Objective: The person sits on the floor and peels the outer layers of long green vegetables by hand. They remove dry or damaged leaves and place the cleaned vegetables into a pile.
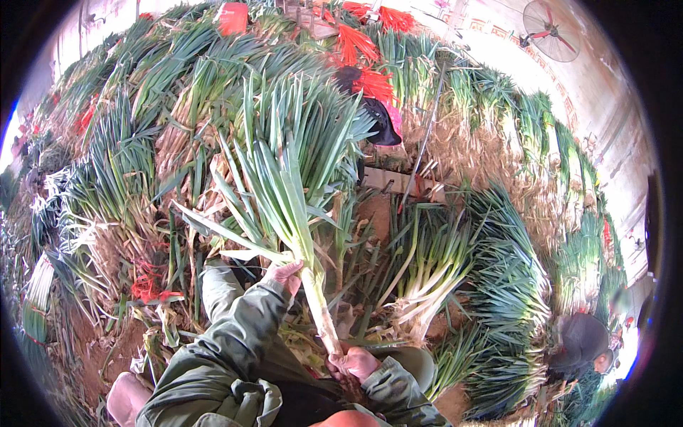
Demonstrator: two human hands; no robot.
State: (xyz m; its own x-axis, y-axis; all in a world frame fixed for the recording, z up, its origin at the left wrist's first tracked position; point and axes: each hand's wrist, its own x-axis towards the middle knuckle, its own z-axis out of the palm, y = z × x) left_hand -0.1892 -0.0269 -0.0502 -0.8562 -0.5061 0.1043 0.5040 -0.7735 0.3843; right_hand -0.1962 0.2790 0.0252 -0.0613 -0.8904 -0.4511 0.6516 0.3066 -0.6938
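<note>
A thick leek (pixel 318 306) slants across my lap, its flat green leaves fanning up and away from me. My left hand (pixel 286 276) is closed around the shank just below the leaves. Lower down, my right hand (pixel 357 363) grips the root end, its fingers partly hidden behind the stem. Right of the leek lie several loose leeks (pixel 430 274) with pale shanks and roots. Beyond them a long stacked row of leeks (pixel 501 285) curves along my right side. Dry leaf scraps are scattered around my legs.
Heaped leeks (pixel 117 171) fill the left and far side. Red plastic strips (pixel 373 84) hang near a dark cap (pixel 382 122). A thin pole (pixel 425 146) leans by a wooden board (pixel 398 183). Another person (pixel 580 341) is at the right edge. A fan (pixel 550 32) stands far right.
</note>
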